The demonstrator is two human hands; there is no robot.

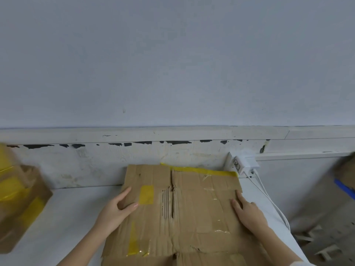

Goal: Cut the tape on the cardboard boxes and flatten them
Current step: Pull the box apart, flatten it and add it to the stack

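A flattened brown cardboard box (184, 208) lies on the white table (63, 223) in front of me, its far edge against the wall. Patches of yellow tape and clear tape stick to it, and a torn slit runs down its middle. My left hand (117, 210) holds the left edge, thumb on top near a yellow tape patch and fingers along the side. My right hand (247, 210) rests flat on the box near its right edge, fingers straight. A second cardboard box (21, 206) with yellow tape stands uncollapsed at the table's left.
A white charger (243, 163) is plugged into a wall socket behind the box, its cable (272, 204) trailing down the table's right edge. On the floor at the right lie more cardboard (345, 173) and wood scraps (324, 244). The wall is close behind the table.
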